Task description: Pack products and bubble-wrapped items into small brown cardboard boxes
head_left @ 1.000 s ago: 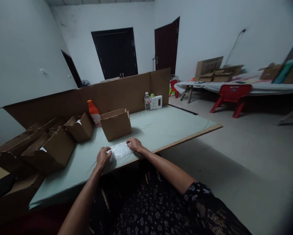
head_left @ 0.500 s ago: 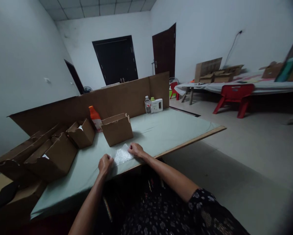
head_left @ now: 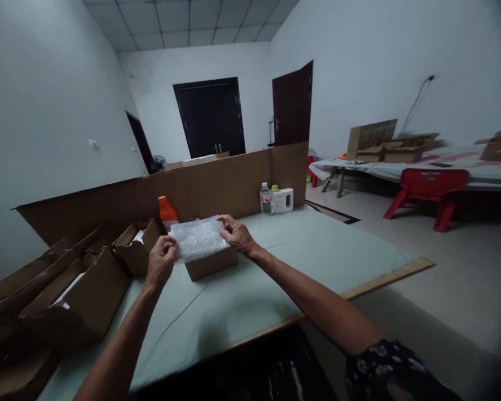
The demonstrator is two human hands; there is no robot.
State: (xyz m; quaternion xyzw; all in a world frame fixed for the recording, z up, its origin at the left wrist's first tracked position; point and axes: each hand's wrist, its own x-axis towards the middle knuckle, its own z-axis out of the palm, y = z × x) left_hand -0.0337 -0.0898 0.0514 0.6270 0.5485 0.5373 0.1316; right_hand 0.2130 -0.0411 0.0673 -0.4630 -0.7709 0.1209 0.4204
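A sheet of clear bubble wrap (head_left: 199, 238) is stretched between my two hands, raised above the table. My left hand (head_left: 162, 257) pinches its left edge, with the fingers closed. At the upper right corner my right hand (head_left: 236, 235) grips it between thumb and fingers. Just behind and below the wrap stands a cardboard box (head_left: 212, 264); its upper part is hidden by the sheet. An orange-capped bottle (head_left: 166, 209) rises behind the wrap, its lower part covered.
Several open cardboard boxes (head_left: 81, 301) line the left side of the green-covered table (head_left: 317, 245). A cardboard panel (head_left: 229, 178) runs along the back. Beside it stand a clear bottle (head_left: 266, 199) and a white jug (head_left: 282, 200). A red chair (head_left: 434, 186) is off to the right.
Both hands have lifted the bubble wrap off the tabletop near the front edge, up and forward before the cardboard box. The view has tilted up slightly.
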